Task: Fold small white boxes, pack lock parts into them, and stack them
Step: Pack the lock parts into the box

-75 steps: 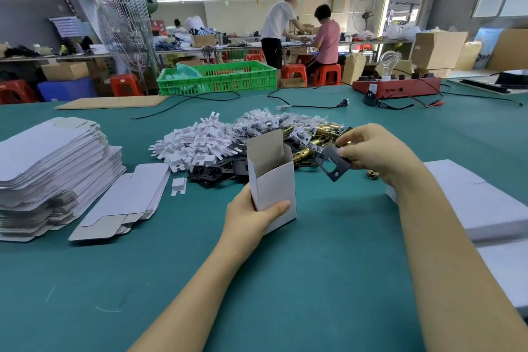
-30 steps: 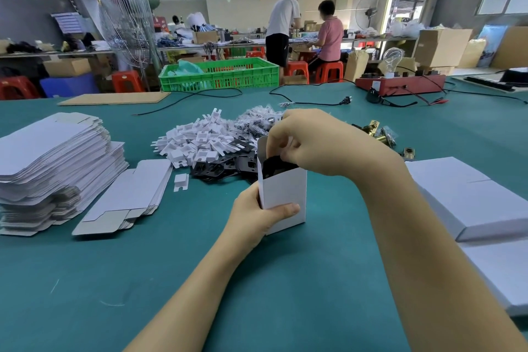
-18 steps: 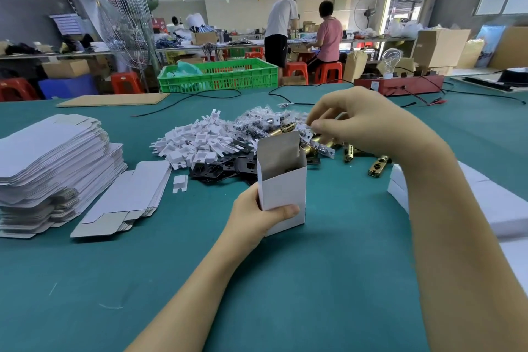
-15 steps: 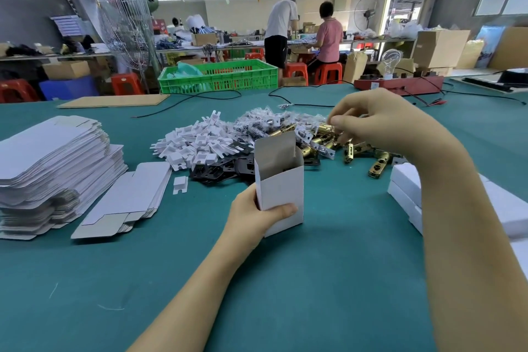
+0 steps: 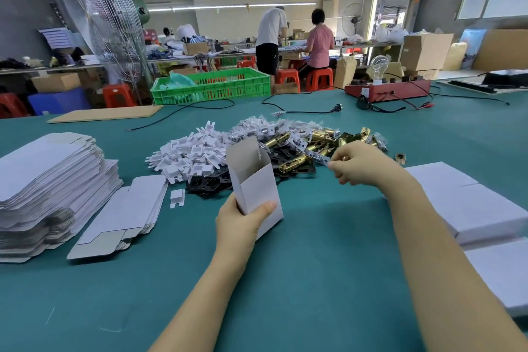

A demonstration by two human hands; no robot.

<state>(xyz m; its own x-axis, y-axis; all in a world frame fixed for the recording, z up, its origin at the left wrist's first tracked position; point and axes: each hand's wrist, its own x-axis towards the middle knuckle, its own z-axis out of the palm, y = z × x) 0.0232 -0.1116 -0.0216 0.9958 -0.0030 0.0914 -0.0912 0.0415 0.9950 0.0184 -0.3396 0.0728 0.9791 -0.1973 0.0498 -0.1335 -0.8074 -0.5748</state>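
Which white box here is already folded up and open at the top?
The small white box gripped by the left hand; the others lie as flat blanks or closed boxes.

The left hand grips an upright white box with its top flap open on the green table. The right hand pinches a small clear packet at the edge of the pile of brass lock parts.

Two bare forearms rise from the bottom edge of the frame, one from the lower centre and one from the lower right. No sleeve, cuff or glove shows on either. The bare left hand in the centre has a short, plain thumbnail, with no ring or wristband showing. The bare right hand, right of centre, likewise shows no ring, watch or strap at the wrist.
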